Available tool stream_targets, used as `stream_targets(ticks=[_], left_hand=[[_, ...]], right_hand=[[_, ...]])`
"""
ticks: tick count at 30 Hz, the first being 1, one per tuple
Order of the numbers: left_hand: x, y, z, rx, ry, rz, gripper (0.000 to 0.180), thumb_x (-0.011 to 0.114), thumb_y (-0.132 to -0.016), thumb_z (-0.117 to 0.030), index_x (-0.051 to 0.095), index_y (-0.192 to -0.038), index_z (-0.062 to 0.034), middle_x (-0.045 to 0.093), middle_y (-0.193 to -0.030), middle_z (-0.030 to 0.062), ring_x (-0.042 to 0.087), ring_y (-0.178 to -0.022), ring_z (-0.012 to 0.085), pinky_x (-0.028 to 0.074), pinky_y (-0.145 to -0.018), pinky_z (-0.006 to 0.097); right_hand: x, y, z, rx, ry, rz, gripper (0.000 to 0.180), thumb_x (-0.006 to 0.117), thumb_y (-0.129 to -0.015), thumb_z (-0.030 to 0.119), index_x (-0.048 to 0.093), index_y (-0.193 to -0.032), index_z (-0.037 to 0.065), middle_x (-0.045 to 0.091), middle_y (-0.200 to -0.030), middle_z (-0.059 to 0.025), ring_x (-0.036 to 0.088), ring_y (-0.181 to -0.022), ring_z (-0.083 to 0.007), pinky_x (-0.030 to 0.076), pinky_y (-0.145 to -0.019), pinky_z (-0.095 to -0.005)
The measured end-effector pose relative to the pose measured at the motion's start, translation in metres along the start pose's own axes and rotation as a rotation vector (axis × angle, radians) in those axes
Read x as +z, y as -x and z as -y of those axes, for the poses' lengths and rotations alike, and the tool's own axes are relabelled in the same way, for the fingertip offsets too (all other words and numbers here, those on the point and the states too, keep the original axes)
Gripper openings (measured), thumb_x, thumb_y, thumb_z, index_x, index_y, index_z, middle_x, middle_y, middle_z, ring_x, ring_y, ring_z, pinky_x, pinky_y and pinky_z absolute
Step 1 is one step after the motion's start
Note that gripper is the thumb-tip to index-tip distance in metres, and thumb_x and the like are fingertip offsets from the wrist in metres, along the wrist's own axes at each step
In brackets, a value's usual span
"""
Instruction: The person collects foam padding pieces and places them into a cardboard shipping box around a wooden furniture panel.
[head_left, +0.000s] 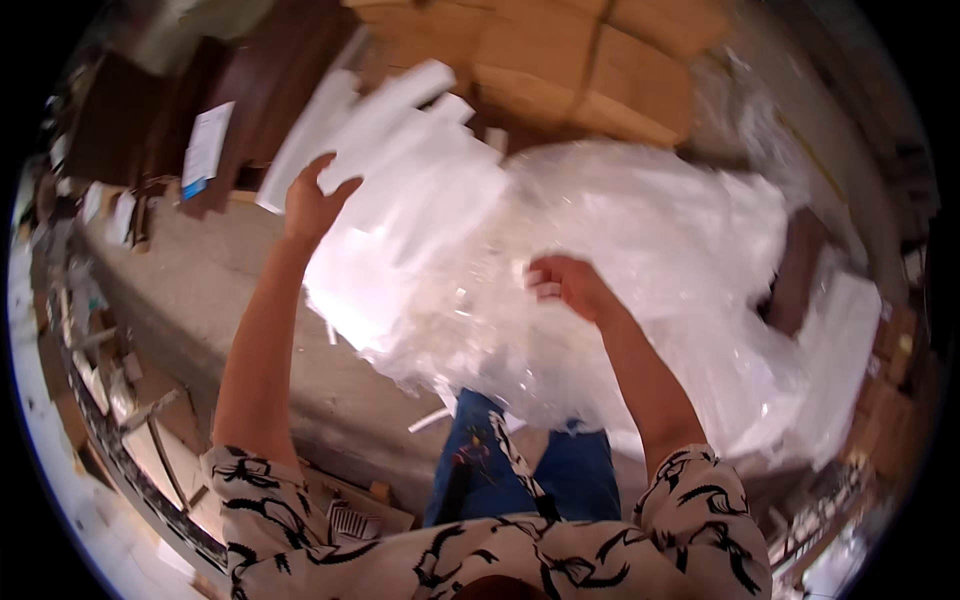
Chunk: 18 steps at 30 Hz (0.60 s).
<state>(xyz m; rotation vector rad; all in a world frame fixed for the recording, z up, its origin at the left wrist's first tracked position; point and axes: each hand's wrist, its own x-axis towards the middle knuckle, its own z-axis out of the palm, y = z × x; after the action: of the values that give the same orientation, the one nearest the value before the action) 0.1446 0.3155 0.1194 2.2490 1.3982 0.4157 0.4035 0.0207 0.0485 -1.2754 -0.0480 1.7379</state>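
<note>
Holding left hand [312,207] spread near white sheets [410,190], likely for clearance, and right hand [572,284] over film [495,335], too blurred to tell if pinching.

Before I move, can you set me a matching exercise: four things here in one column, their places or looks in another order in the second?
Things:
1. Left hand
2. Right hand
3. Film
4. Boxes

Places or looks:
A. Clear, shiny and crinkled
B. Just right of the picture's centre, fingers bent
C. Brown, at the picture's top
D. Left of the picture's centre, thumb spread from fingers

Pairs: 1-D, 2-B, 3-A, 4-C.
</note>
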Motion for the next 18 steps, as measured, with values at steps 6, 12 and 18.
stream_targets(ticks=[6, 12, 18], left_hand=[[0.163, 0.168, -0.096, 0.1, 0.325, 0.841, 0.046, 0.074, -0.074, -0.026, 0.059, -0.113, -0.0079, 0.063, -0.106, 0.0085, 0.061, -0.089, 0.0193, 0.048, -0.079, 0.032], [0.299, 0.293, -0.248, 0.469, 0.448, 1.249, 0.034, 0.063, -0.08, -0.027, 0.059, -0.107, -0.0065, 0.059, -0.109, 0.0133, 0.055, -0.103, 0.0291, 0.043, -0.089, 0.038], [0.407, 0.268, -0.237, 0.484, -0.439, 1.314, 0.041, 0.056, -0.083, -0.036, 0.055, -0.115, -0.0104, 0.052, -0.12, 0.0114, 0.047, -0.115, 0.0289, 0.035, -0.094, 0.051]], right_hand=[[-0.205, 0.148, -0.155, -0.077, 0.704, -0.083, 0.014, 0.055, -0.084, 0.013, 0.059, -0.089, 0.0, 0.063, -0.086, -0.0103, 0.063, -0.077, -0.02, 0.052, -0.065, -0.0296], [-0.311, 0.076, -0.167, -0.326, -0.137, -0.713, 0.019, 0.053, -0.082, 0.012, 0.059, -0.093, -0.002, 0.061, -0.085, -0.0101, 0.057, -0.08, -0.0208, 0.046, -0.069, -0.0327], [-0.318, 0.068, -0.196, 0.23, 1.244, -0.4, 0.036, 0.049, -0.081, 0.024, 0.058, -0.101, -0.004, 0.059, -0.098, -0.0247, 0.055, -0.103, -0.0348, 0.043, -0.088, -0.0392]])
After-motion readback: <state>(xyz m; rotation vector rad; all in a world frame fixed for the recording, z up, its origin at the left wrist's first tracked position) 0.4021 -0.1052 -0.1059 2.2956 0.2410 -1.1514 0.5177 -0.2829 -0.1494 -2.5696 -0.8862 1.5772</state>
